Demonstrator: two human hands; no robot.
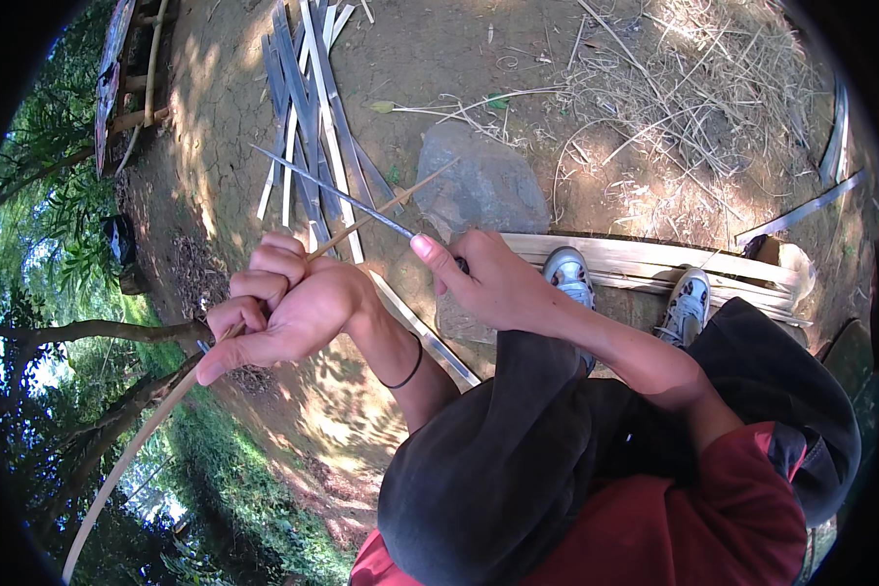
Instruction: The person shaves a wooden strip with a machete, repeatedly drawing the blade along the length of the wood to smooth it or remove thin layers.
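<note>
Red shirt (615,532): nearest, beside dark trousers (488,469).
Right hand (488,283): grasps a slim knife (332,191), thumb tip at the blade's base.
Left hand (288,303): clenched around a thin strip (347,232).
Thin strip: in the left hand, crossing the blade; contact unclear.
Ground (400,59): carries a flat stone (483,176), loose strips (308,107) past its left edge, shavings (732,88) past its right.

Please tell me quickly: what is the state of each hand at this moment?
Left hand: closed, holding a thin pale strip.
Right hand: closed, holding a knife with a narrow blade.
</note>
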